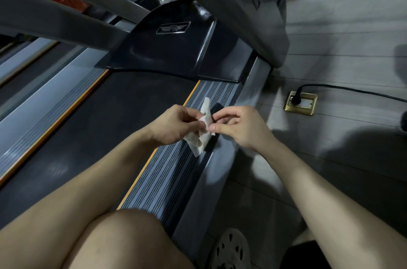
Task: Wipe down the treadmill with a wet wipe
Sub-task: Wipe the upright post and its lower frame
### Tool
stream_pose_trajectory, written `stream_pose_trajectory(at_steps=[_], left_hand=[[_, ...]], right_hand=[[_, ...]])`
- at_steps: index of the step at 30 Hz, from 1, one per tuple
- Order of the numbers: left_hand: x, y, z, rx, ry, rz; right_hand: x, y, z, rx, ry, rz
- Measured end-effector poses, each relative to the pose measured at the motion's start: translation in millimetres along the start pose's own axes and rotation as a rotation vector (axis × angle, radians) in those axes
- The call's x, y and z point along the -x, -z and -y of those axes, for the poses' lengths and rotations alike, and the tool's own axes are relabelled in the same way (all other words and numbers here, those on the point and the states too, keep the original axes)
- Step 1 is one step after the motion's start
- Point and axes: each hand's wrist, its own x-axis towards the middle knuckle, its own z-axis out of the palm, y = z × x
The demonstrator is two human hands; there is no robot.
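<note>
You hold both hands together over the right side of the treadmill point(212, 182), just above its ribbed side rail point(174, 177) and clear of the dark belt point(99, 127). Your left hand point(174, 124) has its fingers curled in, and its thumb and fingertips pinch the wet wipe point(199, 144) near the middle. Your right hand point(240, 127) meets it from the other side: thumb and forefinger are closed on the wipe's near edge, and the other fingers are bent loosely under the palm. The wipe is white and crumpled. One flap stands up between your hands, and the rest hangs below your left hand towards the rail; you cannot tell whether its lowest corner touches the ribs. An orange strip point(141, 178) runs between the rail and the belt. Beyond your hands the black motor cover point(167, 52) spans the front of the deck, and a grey upright point(233, 8) rises at its right. To the right of the treadmill, a brass socket plate point(300, 103) is set in the grey floor with a black plug point(296, 98) in it, and its cable point(352, 90) runs off to the right. Your bare knee point(123, 244) fills the lower edge of the view, and a white perforated disc point(231, 249) lies on the floor beside it.
</note>
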Motion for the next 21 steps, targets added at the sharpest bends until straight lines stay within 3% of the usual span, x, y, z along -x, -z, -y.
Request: stream_pose_trajectory(at_steps=[6,9,13,17,21], left_hand=[[-3,-2,-6,-0.018,0.071,-0.193],[-6,3,-6,-0.129,0.093,-0.388],[-7,3,-7,-0.113,0.100,-0.483],[-12,11,5,-0.117,0.247,-0.651],[-9,13,27,-0.273,0.454,-0.671]], right_hand=[[-3,8,-2,0.101,0.019,-0.134],[-5,17,0,0.030,-0.009,-0.201],[-8,26,4,-0.084,-0.019,-0.223],[-14,23,-11,-0.028,-0.158,-0.324],[-23,11,-32,0.001,-0.318,-0.294]])
